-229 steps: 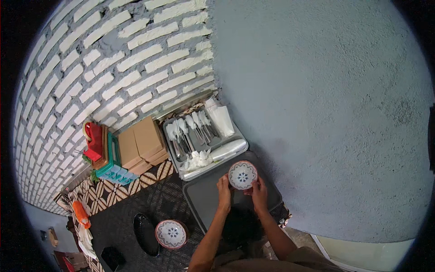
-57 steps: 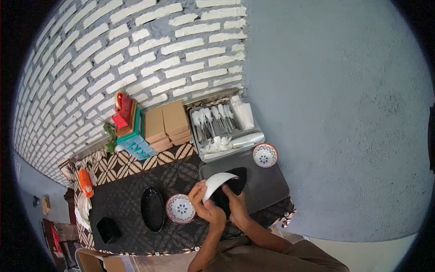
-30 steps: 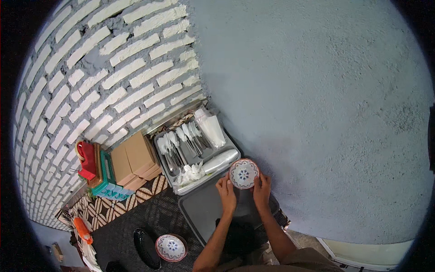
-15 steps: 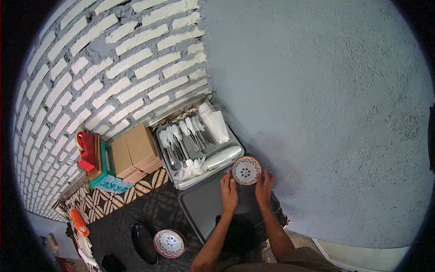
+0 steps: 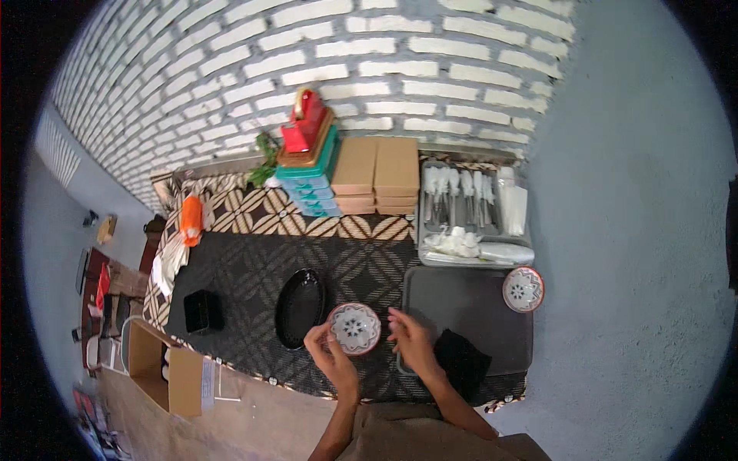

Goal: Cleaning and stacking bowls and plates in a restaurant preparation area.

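Note:
A white patterned bowl with a reddish rim (image 5: 354,329) sits on the dark table mat in front of me. My left hand (image 5: 337,365) is at its left rim, fingers apart; whether the fingertips touch the rim is hard to tell. To the bowl's right is my right hand (image 5: 416,344), open and holding nothing. A matching bowl (image 5: 523,290) rests at the far right corner of a dark grey tray (image 5: 469,288). On the tray's near side lies a black cloth (image 5: 461,365), partly behind my right forearm. Left of the nearer bowl is a black oval dish (image 5: 300,309).
A grey cutlery tray (image 5: 423,223) holds wrapped utensils at the back right. Beside it are stacked brown boxes (image 5: 377,165) and a teal drawer unit (image 5: 309,188) topped by a red tape dispenser (image 5: 306,127). A black square container (image 5: 202,311) and orange bundle (image 5: 191,220) lie left.
The view has swung left. My hands have let go of the bowl, which now rests at the tray's far right corner, and have moved over to the other bowl on the mat.

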`<act>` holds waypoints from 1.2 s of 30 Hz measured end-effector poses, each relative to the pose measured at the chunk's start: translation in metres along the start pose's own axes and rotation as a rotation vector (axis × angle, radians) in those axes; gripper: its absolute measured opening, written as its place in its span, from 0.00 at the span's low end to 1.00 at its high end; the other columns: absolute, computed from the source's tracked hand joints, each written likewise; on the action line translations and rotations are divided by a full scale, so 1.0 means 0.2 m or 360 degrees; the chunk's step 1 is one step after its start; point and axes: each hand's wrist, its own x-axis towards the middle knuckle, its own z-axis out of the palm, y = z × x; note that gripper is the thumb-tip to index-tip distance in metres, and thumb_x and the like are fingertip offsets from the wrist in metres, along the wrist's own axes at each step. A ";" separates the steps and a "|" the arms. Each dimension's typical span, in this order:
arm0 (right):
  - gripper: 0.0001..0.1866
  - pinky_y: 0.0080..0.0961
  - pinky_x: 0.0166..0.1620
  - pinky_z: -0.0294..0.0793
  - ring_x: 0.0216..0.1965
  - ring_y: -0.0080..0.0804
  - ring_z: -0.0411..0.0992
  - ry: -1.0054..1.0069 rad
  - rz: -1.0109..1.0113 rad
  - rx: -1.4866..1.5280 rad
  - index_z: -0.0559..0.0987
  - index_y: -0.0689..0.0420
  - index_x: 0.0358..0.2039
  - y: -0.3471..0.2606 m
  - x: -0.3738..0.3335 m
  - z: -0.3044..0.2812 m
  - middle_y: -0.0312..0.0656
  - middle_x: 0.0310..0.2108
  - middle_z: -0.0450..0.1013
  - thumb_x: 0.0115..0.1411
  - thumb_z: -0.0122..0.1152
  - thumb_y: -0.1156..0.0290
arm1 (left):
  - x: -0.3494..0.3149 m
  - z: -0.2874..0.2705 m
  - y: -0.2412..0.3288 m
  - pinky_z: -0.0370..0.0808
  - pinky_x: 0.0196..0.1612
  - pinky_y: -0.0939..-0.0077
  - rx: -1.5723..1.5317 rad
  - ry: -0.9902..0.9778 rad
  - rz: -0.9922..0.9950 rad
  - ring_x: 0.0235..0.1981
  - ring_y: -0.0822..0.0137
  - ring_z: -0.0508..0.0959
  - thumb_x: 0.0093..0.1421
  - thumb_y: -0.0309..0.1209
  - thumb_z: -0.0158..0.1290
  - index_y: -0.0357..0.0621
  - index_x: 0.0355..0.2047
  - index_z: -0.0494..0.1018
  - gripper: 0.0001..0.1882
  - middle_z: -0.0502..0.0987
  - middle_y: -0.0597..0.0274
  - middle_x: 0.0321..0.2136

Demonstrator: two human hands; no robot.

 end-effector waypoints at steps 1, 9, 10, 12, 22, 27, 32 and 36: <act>0.21 0.19 0.24 0.73 0.27 0.23 0.73 -0.0153 -0.0009 -0.0139 0.67 0.58 0.58 -0.01 -0.01 0.07 0.47 0.49 0.68 0.65 0.52 0.71 | 0.00 -0.05 -0.05 0.64 0.55 0.69 -0.0003 0.0038 -0.0004 0.50 0.63 0.69 0.66 0.25 0.41 0.35 0.47 0.67 0.12 0.68 0.54 0.46; 0.29 0.20 0.20 0.73 0.24 0.26 0.74 -0.0181 0.0109 -0.0233 0.61 0.59 0.62 0.02 -0.03 0.16 0.49 0.52 0.61 0.60 0.51 0.83 | -0.11 -0.13 -0.19 0.60 0.60 0.67 -0.0034 -0.0356 -0.0271 0.60 0.57 0.61 0.66 0.24 0.39 0.35 0.62 0.56 0.23 0.58 0.49 0.58; 0.29 0.20 0.20 0.73 0.24 0.26 0.74 -0.0177 0.0109 -0.0243 0.61 0.59 0.62 0.00 -0.04 0.16 0.49 0.52 0.61 0.60 0.51 0.83 | -0.11 -0.13 -0.20 0.60 0.60 0.67 -0.0001 -0.0367 -0.0246 0.60 0.56 0.61 0.66 0.24 0.39 0.36 0.61 0.58 0.22 0.59 0.48 0.58; 0.29 0.19 0.21 0.73 0.23 0.26 0.73 -0.0094 0.0004 -0.0271 0.62 0.59 0.61 -0.03 -0.04 0.15 0.49 0.52 0.61 0.59 0.51 0.84 | -0.09 -0.13 -0.22 0.61 0.59 0.67 0.0018 -0.0396 -0.0209 0.59 0.56 0.61 0.66 0.23 0.39 0.37 0.60 0.59 0.22 0.59 0.48 0.57; 0.25 0.13 0.20 0.67 0.22 0.18 0.69 0.0127 -0.0108 0.0205 0.66 0.60 0.59 -0.25 -0.16 0.05 0.42 0.49 0.64 0.60 0.50 0.83 | -0.06 0.00 0.02 0.62 0.59 0.63 -0.0687 -0.0301 -0.0103 0.59 0.57 0.63 0.67 0.36 0.38 0.42 0.58 0.63 0.21 0.60 0.51 0.58; 0.30 0.39 0.50 0.67 0.50 0.42 0.66 0.0479 -0.0684 -0.1513 0.59 0.60 0.63 -0.10 -0.32 -0.25 0.51 0.58 0.58 0.63 0.55 0.64 | -0.15 0.20 0.00 0.65 0.59 0.53 -0.2043 -0.0786 -0.1394 0.59 0.57 0.65 0.65 0.55 0.35 0.50 0.61 0.60 0.31 0.63 0.57 0.59; 0.43 0.43 0.61 0.53 0.60 0.57 0.54 0.0957 0.0462 -0.1608 0.54 0.61 0.64 0.00 -0.54 -0.43 0.57 0.61 0.55 0.55 0.64 0.55 | -0.26 0.24 -0.05 0.64 0.60 0.49 -0.2076 -0.0960 -0.1778 0.59 0.54 0.66 0.64 0.55 0.36 0.52 0.58 0.65 0.29 0.67 0.58 0.58; 0.44 0.37 0.60 0.57 0.59 0.51 0.58 0.0768 0.0595 -0.0835 0.57 0.64 0.61 0.35 -0.60 -0.62 0.56 0.61 0.56 0.49 0.69 0.61 | -0.26 0.26 -0.04 0.64 0.59 0.45 -0.2176 -0.0936 -0.2003 0.58 0.52 0.67 0.63 0.57 0.37 0.52 0.57 0.66 0.31 0.68 0.58 0.57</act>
